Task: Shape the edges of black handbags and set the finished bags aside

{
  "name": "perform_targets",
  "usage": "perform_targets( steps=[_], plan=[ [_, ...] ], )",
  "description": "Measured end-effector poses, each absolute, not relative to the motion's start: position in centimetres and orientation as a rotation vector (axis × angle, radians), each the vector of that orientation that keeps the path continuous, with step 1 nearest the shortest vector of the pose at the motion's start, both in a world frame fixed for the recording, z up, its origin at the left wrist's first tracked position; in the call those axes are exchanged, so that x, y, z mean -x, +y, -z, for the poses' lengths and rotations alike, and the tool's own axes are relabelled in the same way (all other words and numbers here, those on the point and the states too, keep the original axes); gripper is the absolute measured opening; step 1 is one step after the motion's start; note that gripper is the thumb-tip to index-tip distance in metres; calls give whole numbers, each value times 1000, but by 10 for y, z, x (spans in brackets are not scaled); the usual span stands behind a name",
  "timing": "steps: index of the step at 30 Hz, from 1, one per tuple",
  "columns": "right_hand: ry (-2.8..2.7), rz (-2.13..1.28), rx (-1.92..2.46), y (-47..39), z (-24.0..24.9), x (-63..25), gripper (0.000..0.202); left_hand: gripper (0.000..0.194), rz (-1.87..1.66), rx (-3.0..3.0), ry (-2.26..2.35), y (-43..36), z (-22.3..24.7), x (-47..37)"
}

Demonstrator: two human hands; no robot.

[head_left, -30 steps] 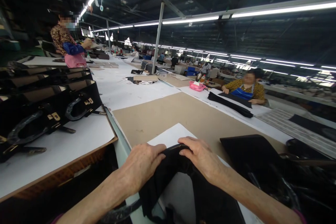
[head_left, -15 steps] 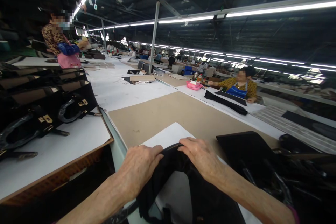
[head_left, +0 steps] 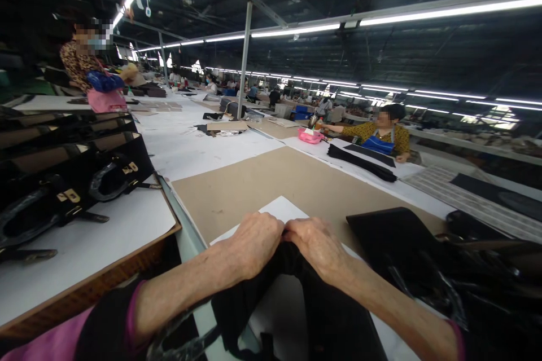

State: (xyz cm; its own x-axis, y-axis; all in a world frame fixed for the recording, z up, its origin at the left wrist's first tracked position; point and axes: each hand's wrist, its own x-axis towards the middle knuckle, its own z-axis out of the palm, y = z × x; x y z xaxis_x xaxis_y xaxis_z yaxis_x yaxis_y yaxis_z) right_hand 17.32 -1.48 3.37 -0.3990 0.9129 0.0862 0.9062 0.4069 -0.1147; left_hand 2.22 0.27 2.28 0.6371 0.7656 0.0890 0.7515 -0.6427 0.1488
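Observation:
Both hands meet at the top edge of a black bag piece (head_left: 326, 304) at the bottom centre. My left hand (head_left: 256, 242) is closed on that edge, knuckles up. Right beside it, my right hand (head_left: 315, 242) pinches the same edge, and the fingertips of the two hands nearly touch. The piece has an opening below the hands, through which a pale surface shows. Under and beyond it lie a white sheet (head_left: 282, 206) and a tan board (head_left: 237, 180).
Black bags with gold clasps (head_left: 118, 175) stand on the left table. More black bags (head_left: 440, 265) lie at the right. A pink basket (head_left: 310, 135) and black strips (head_left: 359, 162) are farther back. One person (head_left: 93, 73) stands at left, another (head_left: 376, 132) sits at right.
My left hand has moved right along the black edge, closing the gap to my right hand. More of my left sleeve shows. The view has shifted slightly.

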Motion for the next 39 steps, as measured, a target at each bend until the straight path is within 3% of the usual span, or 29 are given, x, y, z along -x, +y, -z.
perform_targets(
  steps=[5, 9, 11, 17, 19, 31, 39],
  plan=[
    [-2531, -47, 1642, -20, -37, -177, 14, 23, -206, -2702, 1293, 3, -27, -19],
    [-2419, -35, 1778, -29, -40, -188, 58, 24, -294, -2660, 1336, 7, -24, -9],
    [-2381, -59, 1834, -33, -40, -194, 64, 25, -300, -2648, 1309, 9, -21, -7],
    [-2462, 166, 1819, -33, -34, -204, 13, 24, -265, -2597, 1275, 7, -24, -11],
    [-2471, 225, 1816, -31, -33, -204, 7, 20, -266, -2592, 1268, 6, -26, -13],
    [-2533, 476, 1688, -31, -34, -203, 5, 6, -235, -2835, 1110, 13, -35, -35],
    [-2515, 614, 1647, -28, -22, -209, 12, 11, -90, -2997, 916, 22, -37, -54]
  ],
)
